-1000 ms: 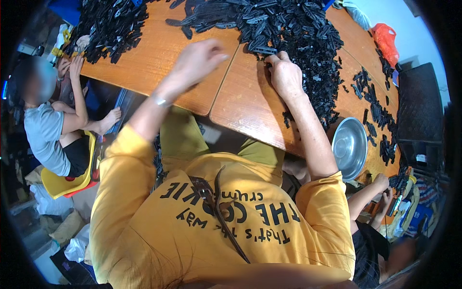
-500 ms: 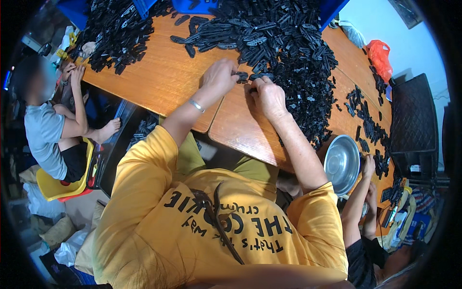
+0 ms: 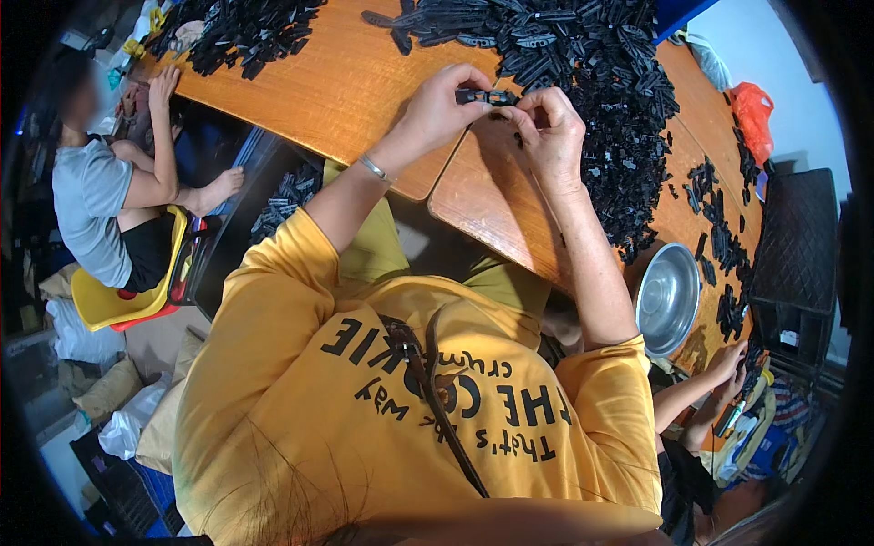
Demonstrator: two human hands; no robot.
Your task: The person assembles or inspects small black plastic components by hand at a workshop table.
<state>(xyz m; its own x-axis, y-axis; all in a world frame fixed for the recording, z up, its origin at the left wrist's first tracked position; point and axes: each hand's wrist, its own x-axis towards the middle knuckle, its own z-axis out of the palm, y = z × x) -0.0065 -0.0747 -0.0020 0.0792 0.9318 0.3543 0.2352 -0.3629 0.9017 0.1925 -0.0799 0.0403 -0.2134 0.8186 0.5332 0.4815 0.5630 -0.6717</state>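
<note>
A long, narrow black plastic part (image 3: pixel 487 96) with openings along it is held above the wooden table in front of me. My left hand (image 3: pixel 441 107) is closed on its left end, thumb below and fingers above. At its right end, the fingers of my right hand (image 3: pixel 552 136) are pinched together; any smaller piece between them is too small to make out. Just beyond both hands lies a big heap of black plastic parts (image 3: pixel 546 41), long ones at the back and smaller ones (image 3: pixel 619 155) to the right.
Another black pile (image 3: pixel 246 36) lies at the far left. A metal bowl (image 3: pixel 669 300) stands at the table's right edge, below scattered parts (image 3: pixel 719 227). A red plastic bag (image 3: pixel 752 118) is farther back. One person (image 3: pixel 96 200) sits at left; another's hands (image 3: pixel 728 364) work at lower right.
My hands have come together on the black part and lifted it off the table. The whole view has shifted slightly. The co-worker's hands at right have moved nearer the table's edge.
</note>
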